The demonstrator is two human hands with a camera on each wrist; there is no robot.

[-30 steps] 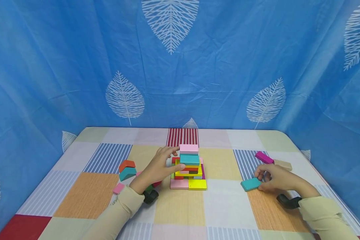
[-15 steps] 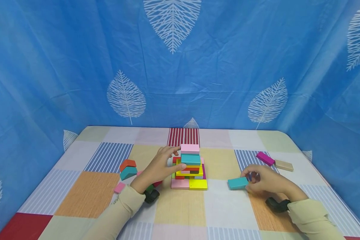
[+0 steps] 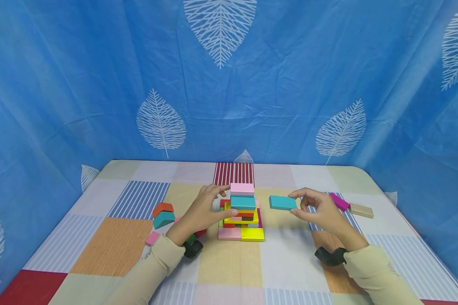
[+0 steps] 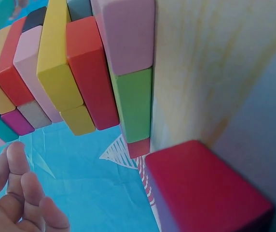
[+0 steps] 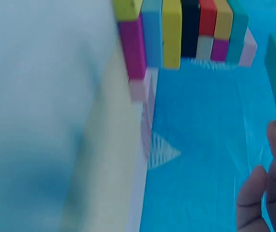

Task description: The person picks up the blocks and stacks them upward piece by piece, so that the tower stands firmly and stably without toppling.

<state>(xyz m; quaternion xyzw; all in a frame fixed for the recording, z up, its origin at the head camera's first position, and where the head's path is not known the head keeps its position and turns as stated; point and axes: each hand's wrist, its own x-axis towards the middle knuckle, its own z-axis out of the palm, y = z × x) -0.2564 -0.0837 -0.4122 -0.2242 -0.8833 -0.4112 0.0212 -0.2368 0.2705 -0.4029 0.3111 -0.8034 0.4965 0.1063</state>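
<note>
Several layers of coloured blocks make up a tower (image 3: 241, 214), with a pink block (image 3: 242, 189) at the top and a teal block just under it in front. At its left side is my left hand (image 3: 201, 212), thumb low at the front and fingers by the upper layers. The left wrist view shows these fingers (image 4: 32, 191) loosely bent, with nothing in them. To the right of the tower, my right hand (image 3: 316, 209) pinches a flat teal block (image 3: 283, 202) by its right end between thumb and fingers, held up above the tablecloth.
A magenta block (image 3: 339, 201) and a plain wooden block (image 3: 361, 210) lie at the right. On the left are an orange block (image 3: 163, 208), a teal wedge-like block (image 3: 163, 219) and a small pink block (image 3: 152, 238). Part of a red block (image 4: 208, 186) shows beside the tower.
My right hand has lifted the teal block off the table and carried it left and upward towards the tower. The left hand has stayed beside the tower.
</note>
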